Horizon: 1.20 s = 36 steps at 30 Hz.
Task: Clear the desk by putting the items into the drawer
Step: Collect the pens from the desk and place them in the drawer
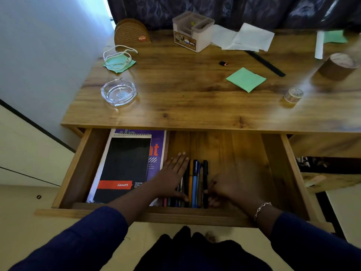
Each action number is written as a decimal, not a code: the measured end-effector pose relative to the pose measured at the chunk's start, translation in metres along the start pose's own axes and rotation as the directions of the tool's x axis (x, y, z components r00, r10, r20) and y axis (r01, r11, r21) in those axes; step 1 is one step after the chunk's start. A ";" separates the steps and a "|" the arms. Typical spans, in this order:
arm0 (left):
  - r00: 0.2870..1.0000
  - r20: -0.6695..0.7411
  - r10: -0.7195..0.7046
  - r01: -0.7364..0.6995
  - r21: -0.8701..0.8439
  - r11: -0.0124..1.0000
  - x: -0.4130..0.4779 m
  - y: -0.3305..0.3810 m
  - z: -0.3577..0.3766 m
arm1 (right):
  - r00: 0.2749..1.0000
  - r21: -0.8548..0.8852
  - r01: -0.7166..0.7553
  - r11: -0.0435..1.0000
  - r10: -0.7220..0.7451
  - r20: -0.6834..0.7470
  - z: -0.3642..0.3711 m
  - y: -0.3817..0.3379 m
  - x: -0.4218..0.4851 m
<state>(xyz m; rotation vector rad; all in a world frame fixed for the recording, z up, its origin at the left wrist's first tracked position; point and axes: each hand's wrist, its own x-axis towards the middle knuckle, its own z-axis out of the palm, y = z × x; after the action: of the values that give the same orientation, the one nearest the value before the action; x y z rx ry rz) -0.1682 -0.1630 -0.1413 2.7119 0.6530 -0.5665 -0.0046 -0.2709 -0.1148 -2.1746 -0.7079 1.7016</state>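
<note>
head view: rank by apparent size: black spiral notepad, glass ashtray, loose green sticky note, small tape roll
1. black spiral notepad, though nearest the camera.
2-3. glass ashtray and green sticky note: look alike, not ranked.
4. small tape roll.

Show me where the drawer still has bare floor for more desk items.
Free: the right part of the drawer, from the pens to its right wall, plus the strip behind the pens. Crowded: the left side, filled by the notepad lying on a purple book; the middle holds the pens, with the left hand and right hand flanking them.
</note>
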 end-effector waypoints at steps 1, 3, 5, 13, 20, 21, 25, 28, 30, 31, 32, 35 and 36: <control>1.000 -0.019 -0.005 0.005 -0.010 1.000 -0.001 0.000 0.000 | 1.000 -0.026 0.011 1.000 -0.012 -0.024 0.000 0.000 -0.001; 0.999 -0.044 -0.033 0.032 -0.014 0.999 -0.005 0.002 0.000 | 0.993 -0.115 0.045 0.992 -0.057 -0.102 0.000 0.000 -0.003; 0.998 -0.030 -0.050 0.050 0.008 0.999 -0.009 0.001 0.000 | 0.979 -0.207 0.070 0.976 -0.108 -0.174 0.000 0.001 -0.007; 0.999 -0.022 -0.042 0.043 0.033 0.999 -0.004 0.005 0.002 | 0.895 -0.581 0.058 0.812 -0.300 -0.330 0.024 0.000 -0.021; 0.944 -0.271 -0.190 0.120 -0.256 0.959 -0.045 0.000 -0.014 | 0.733 -0.723 0.118 0.680 -0.552 -0.399 0.052 -0.008 -0.043; 0.930 -0.295 -0.220 0.134 -0.284 0.949 -0.052 0.001 -0.014 | 0.703 -0.726 0.130 0.676 -0.579 -0.413 0.056 -0.007 -0.044; 0.865 -0.384 -0.322 0.163 -0.391 0.906 -0.084 0.016 -0.007 | 0.517 -0.749 0.261 0.610 -0.743 -0.425 0.075 0.005 -0.048; 0.861 -0.438 -0.260 0.140 -0.288 0.947 -0.100 0.028 0.005 | 0.338 -0.810 0.294 0.508 -0.848 -0.409 0.080 0.009 -0.052; 0.853 -0.482 -0.199 0.106 -0.213 0.971 -0.102 0.029 0.010 | 0.271 -0.839 0.291 0.460 -0.881 -0.389 0.082 0.008 -0.056; 0.843 -0.506 -0.183 0.097 -0.190 0.977 -0.102 0.028 0.009 | 0.251 -0.857 0.284 0.431 -0.896 -0.367 0.082 0.007 -0.057; 0.836 -0.524 -0.165 0.098 -0.154 0.983 -0.101 0.027 0.008 | 0.242 -0.872 0.276 0.405 -0.907 -0.345 0.082 0.006 -0.058; 0.797 -0.587 -0.143 0.142 -0.048 0.989 -0.094 0.022 0.005 | 0.259 -0.908 0.248 0.339 -0.926 -0.275 0.078 0.000 -0.059; 0.791 -0.597 -0.130 0.139 -0.032 0.990 -0.090 0.020 0.005 | 0.267 -0.920 0.242 0.308 -0.933 -0.242 0.076 -0.003 -0.058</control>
<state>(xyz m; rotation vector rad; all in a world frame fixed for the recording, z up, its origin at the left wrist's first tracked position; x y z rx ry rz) -0.2342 -0.2148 -0.1021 2.8632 0.9966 0.3011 -0.0884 -0.3051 -0.0855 -2.0768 -1.9157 -0.2274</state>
